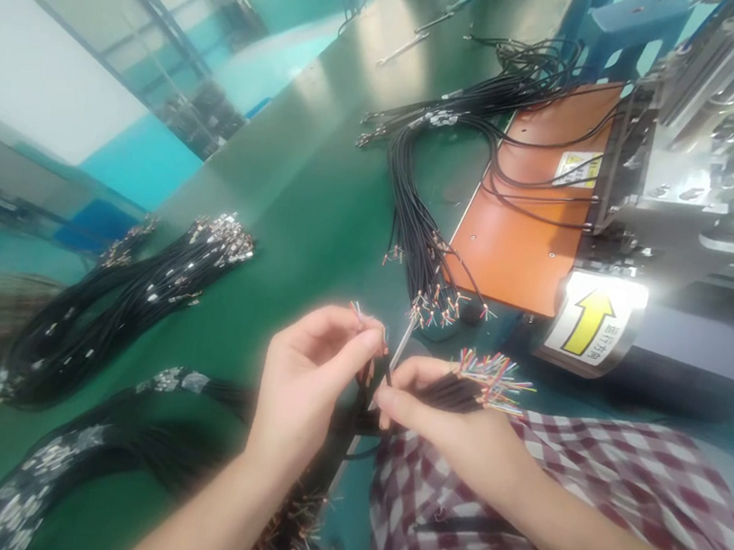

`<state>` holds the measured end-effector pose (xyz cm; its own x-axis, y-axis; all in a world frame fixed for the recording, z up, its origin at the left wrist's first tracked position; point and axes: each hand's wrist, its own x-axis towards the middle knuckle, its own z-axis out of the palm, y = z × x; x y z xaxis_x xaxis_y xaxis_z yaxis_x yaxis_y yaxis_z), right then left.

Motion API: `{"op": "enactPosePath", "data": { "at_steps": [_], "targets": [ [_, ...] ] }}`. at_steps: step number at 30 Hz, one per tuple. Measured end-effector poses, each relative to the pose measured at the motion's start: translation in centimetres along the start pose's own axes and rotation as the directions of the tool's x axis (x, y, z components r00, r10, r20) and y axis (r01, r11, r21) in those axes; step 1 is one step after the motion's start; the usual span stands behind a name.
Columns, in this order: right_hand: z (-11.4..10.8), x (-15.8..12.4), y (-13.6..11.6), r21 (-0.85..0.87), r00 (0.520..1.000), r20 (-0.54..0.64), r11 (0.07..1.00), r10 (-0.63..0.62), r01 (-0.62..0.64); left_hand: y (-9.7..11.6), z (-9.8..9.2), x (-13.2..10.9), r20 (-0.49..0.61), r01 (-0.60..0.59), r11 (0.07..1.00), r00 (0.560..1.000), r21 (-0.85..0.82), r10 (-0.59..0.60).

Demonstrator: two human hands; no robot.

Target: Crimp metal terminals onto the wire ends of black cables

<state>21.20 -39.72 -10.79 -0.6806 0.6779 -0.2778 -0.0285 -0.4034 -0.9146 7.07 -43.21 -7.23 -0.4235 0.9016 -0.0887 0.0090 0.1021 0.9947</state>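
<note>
My left hand (309, 360) is closed in a pinch on the end of a black cable, whose thin coloured wires (357, 310) poke out past the thumb. My right hand (456, 420) is wrapped around a bundle of black cables (456, 394) with bare multicoloured wire ends (495, 380) fanned out to the right. Between its thumb and fingers it also pinches a slim silvery tool (404, 342), tilted up toward the bench; its exact kind is not clear. Just beyond the hands lie the stripped ends (435, 305) of another black cable bundle (410, 208).
Looped black cable bundles lie on the green bench (309, 203) at left (110, 303) and lower left (53, 468). At right stands a metal machine (707, 186) with an orange plate (523, 233) and a yellow arrow label (589, 320). A checkered cloth (583, 487) covers my lap.
</note>
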Motion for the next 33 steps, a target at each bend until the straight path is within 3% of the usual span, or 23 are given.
{"op": "enactPosePath", "data": {
  "at_steps": [9,20,26,33],
  "targets": [
    [0.7,0.3,0.4,0.005,0.996,-0.083,1.000,0.029,-0.028,-0.3,-0.5,0.1,-0.046,0.021,0.999,0.999,0.031,-0.020],
    [0.3,0.7,0.1,0.019,0.997,-0.075,1.000,0.017,-0.015,-0.3,-0.6,0.7,-0.034,0.049,0.998,0.998,-0.037,-0.050],
    [0.2,0.4,0.1,-0.003,0.998,-0.042,0.999,0.049,-0.049,-0.1,-0.3,1.1,0.124,0.218,0.975,0.969,-0.039,-0.212],
    [0.3,0.4,0.6,-0.018,0.998,-0.058,0.999,0.037,-0.038,-0.7,-0.5,0.6,0.084,0.075,0.992,0.993,0.099,-0.084]
  ]
}}
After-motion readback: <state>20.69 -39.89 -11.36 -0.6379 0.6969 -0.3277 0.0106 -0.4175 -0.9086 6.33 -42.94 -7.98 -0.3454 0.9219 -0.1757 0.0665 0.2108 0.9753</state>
